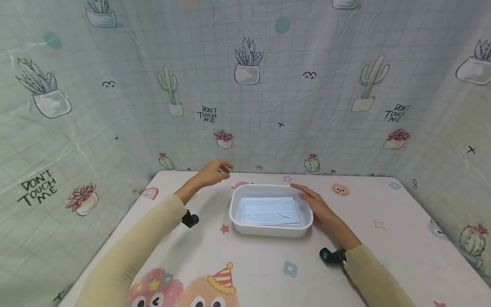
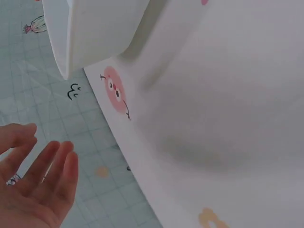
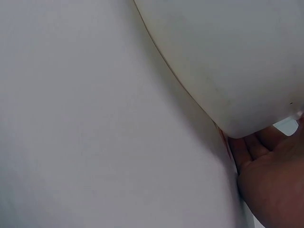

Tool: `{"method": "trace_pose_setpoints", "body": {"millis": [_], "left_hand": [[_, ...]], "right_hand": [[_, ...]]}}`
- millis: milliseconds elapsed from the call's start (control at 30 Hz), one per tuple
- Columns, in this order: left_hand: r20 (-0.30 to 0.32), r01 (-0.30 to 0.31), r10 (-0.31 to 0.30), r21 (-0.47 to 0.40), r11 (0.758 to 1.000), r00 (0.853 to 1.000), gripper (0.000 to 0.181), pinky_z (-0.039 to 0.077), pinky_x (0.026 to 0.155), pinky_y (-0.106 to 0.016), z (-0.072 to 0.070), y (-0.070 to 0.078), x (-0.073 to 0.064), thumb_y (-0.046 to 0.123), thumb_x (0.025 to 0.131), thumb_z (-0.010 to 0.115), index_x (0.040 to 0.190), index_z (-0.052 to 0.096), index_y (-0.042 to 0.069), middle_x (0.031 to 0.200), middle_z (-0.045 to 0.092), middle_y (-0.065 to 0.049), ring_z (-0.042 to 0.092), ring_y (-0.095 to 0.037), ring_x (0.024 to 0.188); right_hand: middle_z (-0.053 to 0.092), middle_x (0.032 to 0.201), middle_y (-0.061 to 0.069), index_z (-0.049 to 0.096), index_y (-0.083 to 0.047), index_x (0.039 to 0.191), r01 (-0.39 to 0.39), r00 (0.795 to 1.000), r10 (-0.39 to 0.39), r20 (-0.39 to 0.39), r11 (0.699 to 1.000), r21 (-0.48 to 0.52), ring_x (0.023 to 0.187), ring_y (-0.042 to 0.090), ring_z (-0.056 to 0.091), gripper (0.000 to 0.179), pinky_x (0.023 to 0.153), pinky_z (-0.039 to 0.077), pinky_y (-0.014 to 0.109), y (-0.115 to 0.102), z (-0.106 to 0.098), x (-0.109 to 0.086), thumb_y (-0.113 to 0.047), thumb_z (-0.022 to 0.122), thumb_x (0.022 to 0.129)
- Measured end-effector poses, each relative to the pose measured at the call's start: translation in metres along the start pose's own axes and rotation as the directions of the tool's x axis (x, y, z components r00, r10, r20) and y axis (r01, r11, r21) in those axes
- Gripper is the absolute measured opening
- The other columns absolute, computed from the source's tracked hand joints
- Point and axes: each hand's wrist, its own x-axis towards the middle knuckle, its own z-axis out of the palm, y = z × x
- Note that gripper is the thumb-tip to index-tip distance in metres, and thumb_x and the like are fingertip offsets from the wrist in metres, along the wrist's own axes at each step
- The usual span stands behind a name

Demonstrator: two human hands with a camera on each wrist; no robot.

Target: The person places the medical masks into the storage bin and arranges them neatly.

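A white plastic bin (image 1: 270, 231) with rounded corners stands on the table. Inside it lies a stack of light-blue disposable face masks (image 1: 270, 212), white ear loops showing on top. My right hand (image 1: 318, 207) holds the bin at its right far corner, thumb at the rim and fingers round the outside. In the right wrist view, the fingers (image 3: 256, 148) bend behind the bin wall (image 3: 228, 61), partly hidden by it. Off to the bin's left, my left hand (image 1: 214, 172) hovers near the table's far edge, fingers loosely bent with nothing in them.
The white table (image 1: 253, 273) carries printed cartoon figures and stars. A cactus-print curtain (image 1: 245, 106) hangs behind the table's far edge and along both sides. Each wrist wears a small black camera, such as the left camera (image 1: 190, 219).
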Motion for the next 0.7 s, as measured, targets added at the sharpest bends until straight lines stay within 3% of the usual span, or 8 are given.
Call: {"method": "trace_pose_setpoints", "body": {"millis": [233,467,600,700], "left_hand": [[-0.094,0.074,-0.070,0.032,0.997,0.993,0.051,0.053,0.103,-0.055,-0.013,-0.021,-0.009,0.023,0.100,0.065,0.147,0.052,0.006,0.145,0.058,-0.026,0.060,-0.044,0.131],[-0.205,0.090,-0.043,0.228,0.969,0.978,0.057,0.043,0.111,-0.063,-0.025,-0.041,-0.023,0.022,0.100,0.064,0.150,0.046,0.003,0.152,0.051,-0.026,0.049,-0.045,0.140],[-0.230,0.121,-0.049,0.310,0.943,0.972,0.060,0.041,0.113,-0.063,-0.029,-0.049,-0.030,0.027,0.101,0.064,0.153,0.043,0.006,0.156,0.046,-0.024,0.046,-0.045,0.142],[-0.237,0.124,-0.039,0.352,0.928,0.971,0.064,0.041,0.113,-0.063,-0.034,-0.053,-0.034,0.029,0.101,0.064,0.156,0.040,0.005,0.157,0.043,-0.025,0.044,-0.046,0.143]], "right_hand": [[0.013,0.175,0.008,0.036,-0.018,0.161,-0.001,1.000,0.000,0.018,0.998,0.057,0.162,0.036,0.008,0.050,0.128,0.008,0.063,-0.006,0.001,-0.002,-0.022,0.039,0.112],[0.014,0.175,0.007,0.031,-0.019,0.163,-0.010,1.000,0.009,0.026,0.998,0.066,0.162,0.036,0.011,0.053,0.128,0.008,0.062,-0.009,-0.003,0.000,-0.026,0.042,0.112],[0.022,0.172,0.015,0.024,-0.018,0.165,0.006,1.000,-0.006,-0.008,0.998,0.067,0.159,0.037,0.021,0.058,0.129,0.015,0.056,-0.014,-0.019,-0.005,-0.032,0.041,0.112],[0.024,0.170,0.021,0.017,-0.015,0.167,0.033,0.999,-0.032,-0.040,0.999,0.029,0.158,0.040,0.022,0.062,0.129,0.016,0.055,-0.023,-0.044,-0.013,-0.035,0.039,0.113]]}}
